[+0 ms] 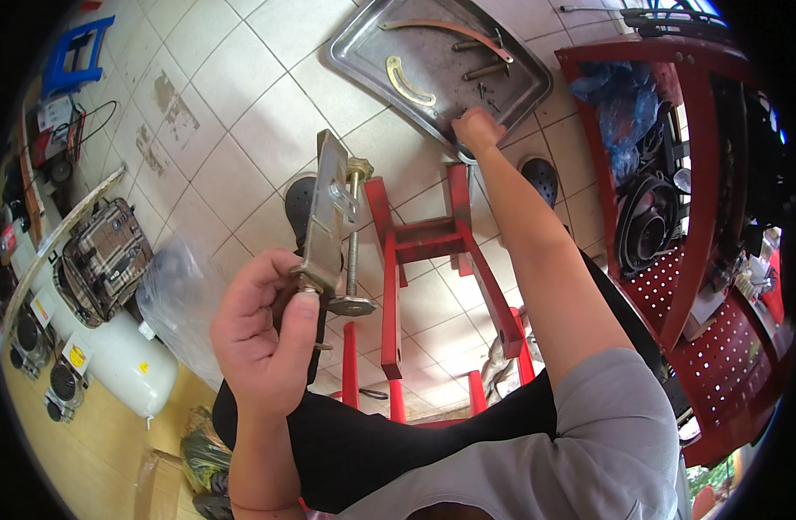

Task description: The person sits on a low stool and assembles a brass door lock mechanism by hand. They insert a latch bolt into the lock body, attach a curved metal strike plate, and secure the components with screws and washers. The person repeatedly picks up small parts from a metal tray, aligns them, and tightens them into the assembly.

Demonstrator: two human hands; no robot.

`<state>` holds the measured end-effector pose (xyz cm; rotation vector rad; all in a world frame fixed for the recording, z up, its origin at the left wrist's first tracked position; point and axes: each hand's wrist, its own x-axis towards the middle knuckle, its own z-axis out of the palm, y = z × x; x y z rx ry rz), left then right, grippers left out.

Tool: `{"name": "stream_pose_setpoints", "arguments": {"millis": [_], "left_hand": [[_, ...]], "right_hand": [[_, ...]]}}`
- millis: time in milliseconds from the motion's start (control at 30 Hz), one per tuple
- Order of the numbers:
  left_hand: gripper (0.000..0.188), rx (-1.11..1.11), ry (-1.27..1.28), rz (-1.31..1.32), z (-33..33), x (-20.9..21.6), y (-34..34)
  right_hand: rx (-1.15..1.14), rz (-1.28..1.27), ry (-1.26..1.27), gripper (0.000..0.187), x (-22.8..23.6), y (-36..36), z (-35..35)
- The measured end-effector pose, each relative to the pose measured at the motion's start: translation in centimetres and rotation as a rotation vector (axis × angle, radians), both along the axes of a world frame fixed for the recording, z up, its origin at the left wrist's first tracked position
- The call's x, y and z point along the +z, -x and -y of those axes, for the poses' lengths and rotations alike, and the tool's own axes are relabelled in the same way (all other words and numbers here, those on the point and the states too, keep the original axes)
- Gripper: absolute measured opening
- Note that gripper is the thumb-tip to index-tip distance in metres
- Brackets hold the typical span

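My left hand (272, 334) pinches the lower end of a metal bracket (329, 208), thumb against its corner. A long threaded bolt (354, 238) runs beside the bracket, with a knobbed nut (360, 168) at the top and a flat plate (353, 305) at the bottom. My right arm stretches away to a grey metal tray (363, 65) on the floor. Over the tray's near edge, my right hand (479, 132) has its fingers curled; what they hold, if anything, is hidden. Inside lie a curved brass-coloured slotted plate (407, 84), a long copper-coloured strip (441, 28), thick bolts (486, 71) and small screws (483, 90).
A red metal frame (424, 238) stands between my legs. At the right is a red cabinet (580, 121) with a blue plastic bag (623, 113). On the left are a white tank (125, 360), a plaid bag (107, 260), clear plastic (181, 286) and a blue stool (75, 56).
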<state>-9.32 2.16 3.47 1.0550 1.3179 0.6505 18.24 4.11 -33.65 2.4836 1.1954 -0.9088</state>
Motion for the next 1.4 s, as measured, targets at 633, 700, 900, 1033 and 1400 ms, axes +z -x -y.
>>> {"name": "stream_pose_setpoints", "arguments": {"millis": [633, 700, 900, 1033, 1400], "left_hand": [[0.031, 0.022, -0.034, -0.019, 0.1, 0.1, 0.0], [0.032, 0.003, -0.044, 0.017, 0.2, 0.7, -0.1], [0.034, 0.012, -0.154, 0.196, 0.8, 4.5, -1.8], [0.031, 0.116, -0.207, 0.587, 2.0, 5.5, -2.6], [0.021, 0.164, -0.02, 1.133, 10.6, 11.1, -2.6]], "right_hand": [[-0.023, -0.148, -0.109, 0.036, -1.2, -0.5, 1.1], [-0.022, -0.197, -0.168, 0.034, -0.3, -1.1, 1.2], [0.023, -0.374, -0.469, 0.027, 12.2, -2.6, 0.2], [0.036, -0.564, -0.502, 0.027, 25.8, -1.1, 1.3], [-0.075, -1.209, -0.931, 0.01, 46.4, 8.1, 12.4]]}}
